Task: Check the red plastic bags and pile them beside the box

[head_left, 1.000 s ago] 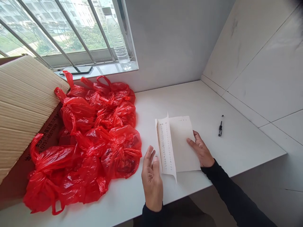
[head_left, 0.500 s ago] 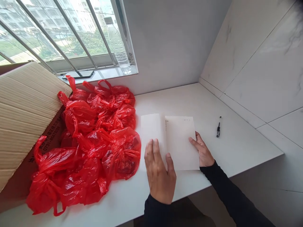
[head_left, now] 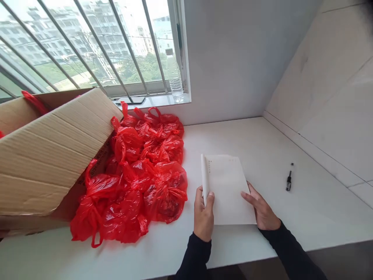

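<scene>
A notebook [head_left: 229, 190] with pale pages is held just over the white table, its left side folded back along a curved edge. Small handwriting runs down the page's upper left. My left hand [head_left: 204, 216] grips the folded left edge, thumb on the page and fingers behind. On the notebook's right edge my right hand [head_left: 264, 210] is closed, its thumb over the page and its other fingers underneath. To the right lies a black pen [head_left: 288, 182] with a small dark piece [head_left: 292, 164], perhaps its cap, beyond it.
Tied red plastic bags [head_left: 166, 190] are heaped left of the notebook. A cardboard box [head_left: 58, 151] with more red bags stands at far left. A clear bottle [head_left: 175, 79] and a phone-like flat object [head_left: 131, 100] rest on the sill of the barred window. Walls border the white table [head_left: 233, 134].
The notebook's left side, flat and open before, is now folded back. My left hand went from lying flat on the page to gripping that edge. The view has shifted left.
</scene>
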Demonstrator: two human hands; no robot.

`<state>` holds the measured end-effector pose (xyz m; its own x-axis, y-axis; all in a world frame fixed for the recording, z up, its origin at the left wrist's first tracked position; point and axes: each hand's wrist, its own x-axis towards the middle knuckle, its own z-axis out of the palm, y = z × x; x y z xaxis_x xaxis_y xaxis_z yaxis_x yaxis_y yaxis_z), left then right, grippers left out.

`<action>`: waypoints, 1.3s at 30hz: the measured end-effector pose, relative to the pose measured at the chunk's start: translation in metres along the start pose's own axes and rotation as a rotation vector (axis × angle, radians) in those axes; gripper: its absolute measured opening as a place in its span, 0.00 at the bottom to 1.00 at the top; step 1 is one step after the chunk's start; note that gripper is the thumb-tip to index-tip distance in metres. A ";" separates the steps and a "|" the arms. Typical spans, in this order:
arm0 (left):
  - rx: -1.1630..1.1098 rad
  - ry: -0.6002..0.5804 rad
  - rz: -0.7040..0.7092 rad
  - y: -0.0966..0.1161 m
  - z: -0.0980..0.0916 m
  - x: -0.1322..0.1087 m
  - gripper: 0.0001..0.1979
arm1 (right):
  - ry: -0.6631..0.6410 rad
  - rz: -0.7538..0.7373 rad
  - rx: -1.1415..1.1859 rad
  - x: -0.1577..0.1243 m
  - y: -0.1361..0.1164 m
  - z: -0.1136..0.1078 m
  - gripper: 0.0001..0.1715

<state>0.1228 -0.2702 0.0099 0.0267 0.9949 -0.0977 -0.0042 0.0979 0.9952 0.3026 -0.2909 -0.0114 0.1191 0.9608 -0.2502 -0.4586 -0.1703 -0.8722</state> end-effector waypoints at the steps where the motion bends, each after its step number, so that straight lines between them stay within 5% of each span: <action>1: 0.013 0.002 0.010 -0.002 -0.001 0.000 0.16 | -0.011 0.038 -0.010 0.000 -0.003 -0.001 0.40; 5: 0.109 -0.010 0.096 0.001 -0.007 -0.009 0.17 | 0.053 0.110 -0.116 0.022 -0.033 -0.018 0.47; 8: 0.244 0.064 0.207 0.012 -0.018 -0.023 0.18 | 0.137 0.092 -0.316 0.053 -0.057 -0.036 0.42; 11: 0.410 0.149 0.337 0.023 -0.043 -0.030 0.17 | 0.186 0.050 -0.521 0.079 -0.068 -0.054 0.31; 14: 0.562 0.254 0.442 0.035 -0.082 -0.024 0.16 | 0.278 -0.043 -0.693 0.091 -0.069 -0.069 0.34; 17: 0.701 0.379 0.518 0.052 -0.128 0.001 0.15 | 0.371 -0.179 -0.849 0.086 -0.061 -0.070 0.41; 22: 0.911 0.511 0.568 0.087 -0.190 0.080 0.15 | 0.280 -0.478 -1.146 0.060 -0.012 -0.043 0.30; 25: 1.030 0.507 0.504 0.098 -0.217 0.134 0.15 | 0.211 -0.640 -1.194 0.054 0.027 -0.037 0.24; 29: 1.151 0.548 0.302 0.092 -0.251 0.182 0.18 | 0.194 -0.639 -1.226 0.059 0.049 -0.045 0.22; 34: 1.222 0.538 0.131 0.074 -0.283 0.203 0.18 | 0.216 -0.618 -1.214 0.057 0.045 -0.040 0.22; 39: 1.244 0.470 0.206 0.071 -0.283 0.193 0.18 | 0.215 -0.598 -1.263 0.055 0.043 -0.037 0.24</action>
<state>-0.1548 -0.0640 0.0598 -0.2085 0.9276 0.3100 0.9436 0.1075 0.3130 0.3223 -0.2529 -0.0780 0.1940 0.9246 0.3279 0.7803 0.0571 -0.6228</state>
